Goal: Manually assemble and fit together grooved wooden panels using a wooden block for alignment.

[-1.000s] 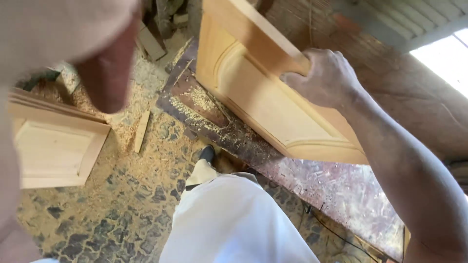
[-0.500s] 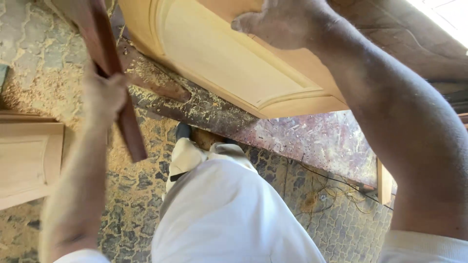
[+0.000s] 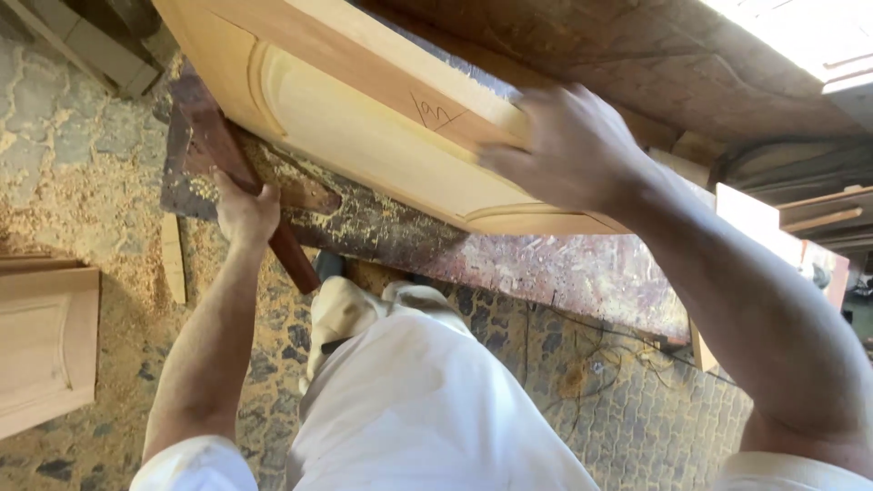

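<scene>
Both ends of the door panel run off-frame; right hand grips its edge, left hand clutches a dark stick.

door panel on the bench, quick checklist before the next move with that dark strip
1. Right hand on the door panel top edge: ok.
2. Left hand gripping the dark wooden strip: ok.
3. Strip's upper end meets the panel's lower edge: cannot tell.
4. Panel resting on the bench: ok.
5. Floor free of sawdust and offcuts: not ok.
</scene>
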